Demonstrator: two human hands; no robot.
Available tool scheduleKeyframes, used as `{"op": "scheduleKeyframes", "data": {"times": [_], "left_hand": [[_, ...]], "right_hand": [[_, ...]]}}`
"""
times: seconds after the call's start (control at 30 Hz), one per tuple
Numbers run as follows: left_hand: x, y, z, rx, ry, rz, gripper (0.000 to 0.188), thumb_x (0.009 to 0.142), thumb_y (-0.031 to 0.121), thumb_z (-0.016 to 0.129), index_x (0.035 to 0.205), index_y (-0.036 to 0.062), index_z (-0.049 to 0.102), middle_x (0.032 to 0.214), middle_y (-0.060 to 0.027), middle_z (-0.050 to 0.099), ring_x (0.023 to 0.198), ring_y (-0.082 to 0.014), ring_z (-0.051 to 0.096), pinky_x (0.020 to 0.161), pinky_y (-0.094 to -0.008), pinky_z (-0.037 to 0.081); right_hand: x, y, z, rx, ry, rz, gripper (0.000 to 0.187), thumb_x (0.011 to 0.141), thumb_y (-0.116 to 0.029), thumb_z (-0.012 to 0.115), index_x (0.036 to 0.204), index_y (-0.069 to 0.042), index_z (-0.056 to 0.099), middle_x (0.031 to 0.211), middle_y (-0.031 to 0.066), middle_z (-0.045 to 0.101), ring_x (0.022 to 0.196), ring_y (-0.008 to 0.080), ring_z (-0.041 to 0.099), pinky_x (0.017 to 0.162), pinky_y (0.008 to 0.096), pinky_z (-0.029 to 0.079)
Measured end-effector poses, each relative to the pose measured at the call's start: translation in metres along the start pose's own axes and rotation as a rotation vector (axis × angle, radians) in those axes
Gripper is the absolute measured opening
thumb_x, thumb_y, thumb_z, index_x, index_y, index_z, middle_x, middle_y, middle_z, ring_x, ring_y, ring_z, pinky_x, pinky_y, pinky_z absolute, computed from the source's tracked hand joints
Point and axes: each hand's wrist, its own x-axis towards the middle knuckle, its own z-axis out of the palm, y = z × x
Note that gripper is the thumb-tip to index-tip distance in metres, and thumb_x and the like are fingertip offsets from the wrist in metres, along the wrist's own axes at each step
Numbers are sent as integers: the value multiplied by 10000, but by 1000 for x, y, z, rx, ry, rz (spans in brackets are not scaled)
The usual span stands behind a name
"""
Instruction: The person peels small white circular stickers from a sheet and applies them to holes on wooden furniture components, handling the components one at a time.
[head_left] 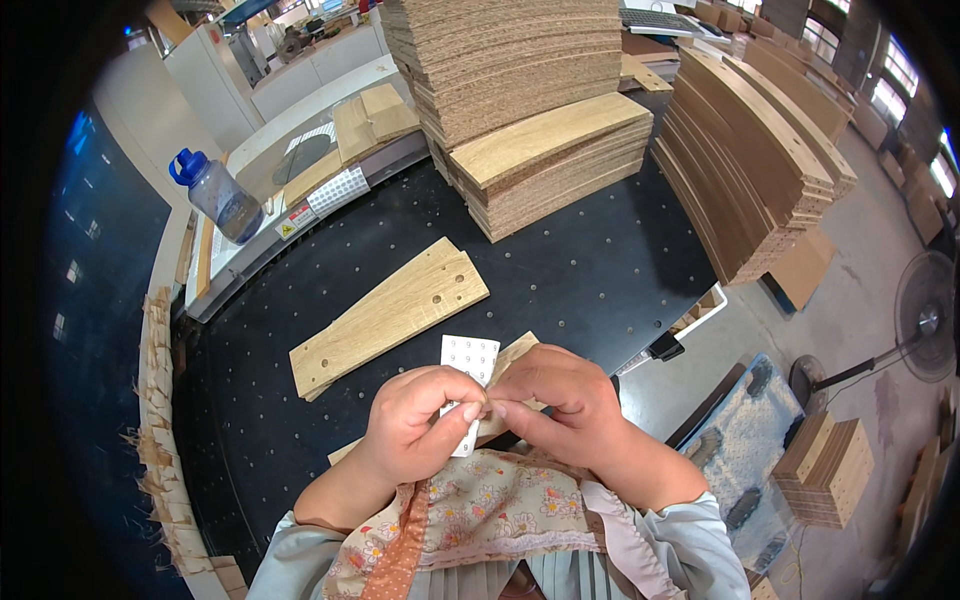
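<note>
Between the thumb and fingers of my left hand (pixel 412 425) is a white sheet of small round stickers (pixel 468 352), held upright in front of my apron. My right hand (pixel 562 405) is closed in a pinch, its thumb and fingertip meeting the left fingertips at the sheet's edge. Whatever it pinches is too small or hidden to make out. Under the hands lies a wood-grain board (pixel 518 352), mostly covered by them. Just beyond, two narrow drilled boards (pixel 385 318) rest one on the other, slightly askew, on the black table (pixel 560 270).
A tall stack of chipboard panels (pixel 510 50) stands at the back, with a lower stack (pixel 550 140) before it. More boards (pixel 740 170) are piled on the right. A blue-capped bottle (pixel 225 200) stands on the left ledge. A fan (pixel 925 320) is at far right.
</note>
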Motion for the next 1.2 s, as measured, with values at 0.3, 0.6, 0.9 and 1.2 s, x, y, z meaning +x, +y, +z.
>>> {"op": "scheduleKeyframes", "data": {"times": [0.3,0.6,0.9,1.2], "left_hand": [[1,-1,1,-7,5,-9,27,790,-5,579,803,18,576,729,-100,631,630,-219,616,575,-293,472],[3,4,1,125,10,-7,23,784,0,578,787,22,574,707,-84,607,606,-221,596,551,-300,456],[4,4,1,134,10,-23,13,785,8,578,782,21,576,704,-85,602,603,-222,590,549,-298,453],[5,6,-2,120,-17,-66,11,795,14,578,788,23,577,707,-82,606,608,-213,591,555,-291,452]], "right_hand": [[1,2,2,-31,37,-46,60,728,-12,670,781,-21,644,742,80,611,699,245,585,608,336,459],[2,5,2,-75,23,-64,113,718,2,663,829,-16,665,762,94,614,716,245,592,626,331,468],[2,6,0,-69,8,-43,140,718,3,656,855,-14,675,774,103,616,730,249,598,632,329,474],[3,8,-1,-36,-16,-26,151,719,7,642,863,-19,681,769,101,617,726,250,600,634,334,475]]}}
